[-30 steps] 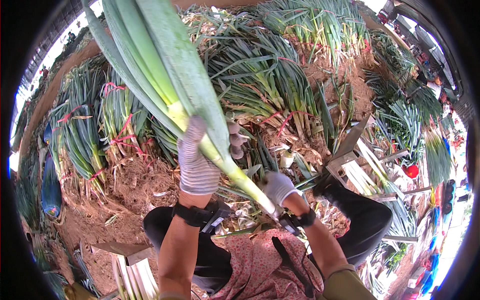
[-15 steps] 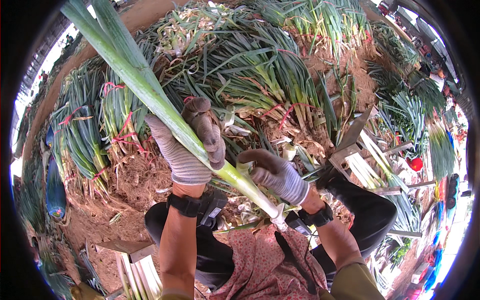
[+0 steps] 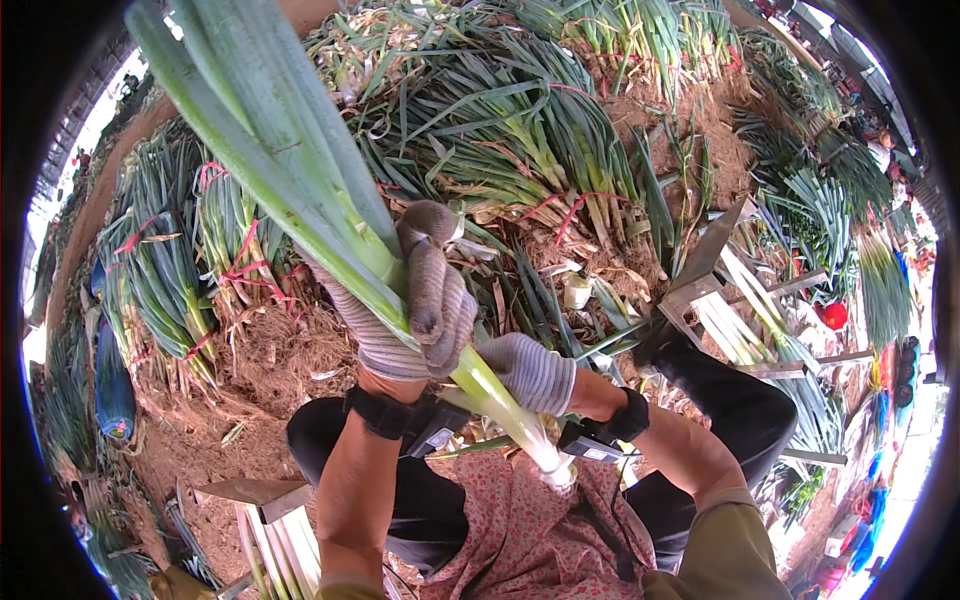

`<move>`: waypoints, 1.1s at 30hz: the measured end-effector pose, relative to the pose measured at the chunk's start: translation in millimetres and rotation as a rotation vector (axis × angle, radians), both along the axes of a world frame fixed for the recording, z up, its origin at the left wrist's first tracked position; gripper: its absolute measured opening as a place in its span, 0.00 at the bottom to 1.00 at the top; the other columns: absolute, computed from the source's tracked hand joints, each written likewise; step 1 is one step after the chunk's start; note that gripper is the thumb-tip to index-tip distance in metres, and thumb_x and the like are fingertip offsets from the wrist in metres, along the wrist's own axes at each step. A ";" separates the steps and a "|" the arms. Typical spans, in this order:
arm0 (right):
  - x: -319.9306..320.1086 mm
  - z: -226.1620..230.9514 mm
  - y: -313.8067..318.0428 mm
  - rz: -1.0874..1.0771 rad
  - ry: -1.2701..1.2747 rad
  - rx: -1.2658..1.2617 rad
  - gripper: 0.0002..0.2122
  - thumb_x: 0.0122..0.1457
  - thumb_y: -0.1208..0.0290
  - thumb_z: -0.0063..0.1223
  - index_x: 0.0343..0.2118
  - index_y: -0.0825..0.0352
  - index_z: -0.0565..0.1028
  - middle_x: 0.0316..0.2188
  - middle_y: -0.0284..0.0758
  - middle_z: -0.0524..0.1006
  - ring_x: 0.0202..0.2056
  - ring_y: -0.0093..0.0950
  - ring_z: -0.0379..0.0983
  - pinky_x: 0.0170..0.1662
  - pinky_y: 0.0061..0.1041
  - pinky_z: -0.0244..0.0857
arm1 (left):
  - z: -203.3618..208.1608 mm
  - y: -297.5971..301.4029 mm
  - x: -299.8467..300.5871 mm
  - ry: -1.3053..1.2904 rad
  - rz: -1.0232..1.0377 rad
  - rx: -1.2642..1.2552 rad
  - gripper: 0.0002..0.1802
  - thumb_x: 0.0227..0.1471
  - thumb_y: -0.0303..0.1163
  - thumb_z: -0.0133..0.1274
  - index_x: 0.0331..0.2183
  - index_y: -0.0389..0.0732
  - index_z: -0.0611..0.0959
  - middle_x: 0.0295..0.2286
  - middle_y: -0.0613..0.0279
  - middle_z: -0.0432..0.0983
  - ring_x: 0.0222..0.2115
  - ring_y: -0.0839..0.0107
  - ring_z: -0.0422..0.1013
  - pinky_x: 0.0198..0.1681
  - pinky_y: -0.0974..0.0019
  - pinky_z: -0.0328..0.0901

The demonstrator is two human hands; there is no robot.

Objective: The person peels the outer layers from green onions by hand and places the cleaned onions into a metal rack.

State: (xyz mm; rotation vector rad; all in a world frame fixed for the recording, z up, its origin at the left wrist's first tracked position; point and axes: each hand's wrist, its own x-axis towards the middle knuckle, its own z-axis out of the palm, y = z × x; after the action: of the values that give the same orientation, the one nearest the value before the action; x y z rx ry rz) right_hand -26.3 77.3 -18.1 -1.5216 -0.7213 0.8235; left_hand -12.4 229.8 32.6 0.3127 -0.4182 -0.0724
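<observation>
A large green onion (image 3: 497,402) slants across the middle, its broad green leaves spread to the upper left and its white root end low over my lap. My left hand (image 3: 415,310), in a grey striped glove, is wrapped round the stalk where the leaves begin to fan out. Lower down, my right hand (image 3: 530,372), gloved alike, is closed against the pale shaft. Its fingertips are hidden by the stalk. Below the root end lies a pink flowered apron (image 3: 530,530) over my lap.
Tied bundles of green onions (image 3: 165,270) stand at the left, with a larger heap (image 3: 530,140) ahead. Metal racks hold white stalks at the right (image 3: 730,330) and lower left (image 3: 275,540). A red round thing (image 3: 832,316) is at the right.
My right hand has closed from a loose, parted pose onto the shaft. My left hand and the green onion have shifted slightly right, and the leaves now show wider.
</observation>
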 end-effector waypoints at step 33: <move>-27.9 47.8 -6.2 -0.135 0.112 0.203 0.24 0.61 0.55 0.40 0.51 0.72 0.60 0.31 0.33 0.69 0.34 0.20 0.63 0.39 0.19 0.60 | -11.0 59.6 65.6 0.659 0.295 0.296 0.17 0.51 0.44 0.52 0.25 0.43 0.68 0.17 0.67 0.62 0.13 0.75 0.60 0.13 0.71 0.56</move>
State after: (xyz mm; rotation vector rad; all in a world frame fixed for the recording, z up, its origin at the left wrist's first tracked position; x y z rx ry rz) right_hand -54.2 71.2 29.7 -1.3166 -0.5945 0.7060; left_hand 53.2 289.3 21.6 0.6127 0.2986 0.0538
